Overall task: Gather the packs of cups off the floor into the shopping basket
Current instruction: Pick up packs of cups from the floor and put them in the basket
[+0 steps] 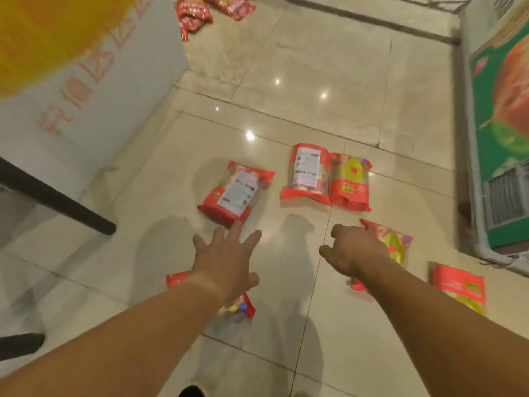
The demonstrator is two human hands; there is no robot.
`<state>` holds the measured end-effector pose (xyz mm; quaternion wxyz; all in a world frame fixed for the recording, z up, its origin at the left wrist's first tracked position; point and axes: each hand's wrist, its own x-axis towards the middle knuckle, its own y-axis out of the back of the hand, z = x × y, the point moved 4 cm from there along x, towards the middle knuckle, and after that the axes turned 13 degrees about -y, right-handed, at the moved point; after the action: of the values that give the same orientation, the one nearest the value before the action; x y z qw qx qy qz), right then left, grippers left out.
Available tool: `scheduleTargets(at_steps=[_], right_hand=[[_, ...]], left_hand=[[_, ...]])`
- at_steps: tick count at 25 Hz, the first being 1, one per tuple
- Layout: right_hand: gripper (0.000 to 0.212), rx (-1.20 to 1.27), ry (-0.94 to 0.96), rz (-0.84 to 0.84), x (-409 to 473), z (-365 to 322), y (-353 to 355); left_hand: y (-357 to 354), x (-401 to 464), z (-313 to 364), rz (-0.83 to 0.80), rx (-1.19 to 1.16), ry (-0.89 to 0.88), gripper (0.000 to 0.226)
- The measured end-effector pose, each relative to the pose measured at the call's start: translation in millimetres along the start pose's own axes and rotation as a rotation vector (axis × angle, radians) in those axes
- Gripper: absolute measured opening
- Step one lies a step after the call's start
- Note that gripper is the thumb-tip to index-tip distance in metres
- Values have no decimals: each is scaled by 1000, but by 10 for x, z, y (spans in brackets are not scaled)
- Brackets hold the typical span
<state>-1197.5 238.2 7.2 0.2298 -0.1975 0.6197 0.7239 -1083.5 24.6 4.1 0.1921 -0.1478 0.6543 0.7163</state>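
Several red packs of cups lie on the beige tiled floor. One pack lies label-up just beyond my left hand, which is open with fingers spread, fingertips near its near edge. Two packs lie side by side farther right, one label-up and one showing yellow print. My right hand hovers over another pack, fingers loosely apart, holding nothing. A pack is partly hidden under my left wrist. One more pack lies at the right. No shopping basket is in view.
A white display stand with red lettering stands at the left, with a black bar before it. A green chest freezer lines the right side. More red packets lie at the far end of the floor.
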Motion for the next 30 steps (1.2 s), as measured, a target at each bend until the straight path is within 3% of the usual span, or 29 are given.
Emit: scheduleTargets(at_steps=[5, 8, 11, 16, 20, 25, 30], right_hand=[[66, -109, -41, 83, 1503, 149, -1400], [74, -74, -38, 82, 2016, 158, -1863], [71, -50, 37, 73, 2256, -38, -2073], [66, 6, 236, 106, 2166, -841, -2089], [63, 43, 385, 178, 2060, -1659, -1990], [70, -30, 625, 217, 2078, -2876, -1765], [75, -98, 601, 183, 2184, -3455, -1929]], left_hand=[[-1577, 1116, -399, -37, 80, -47, 90], [-2122, 1425, -514, -22, 104, -89, 83], [-2457, 1444, -635, -75, 47, -52, 96], [-2728, 1252, -611, -208, -56, -108, 128], [-2871, 1166, -619, -287, -7, -221, 138], [-2956, 1211, -1007, -207, -127, -83, 132], [-2885, 1354, -1511, -118, -240, 102, 128]])
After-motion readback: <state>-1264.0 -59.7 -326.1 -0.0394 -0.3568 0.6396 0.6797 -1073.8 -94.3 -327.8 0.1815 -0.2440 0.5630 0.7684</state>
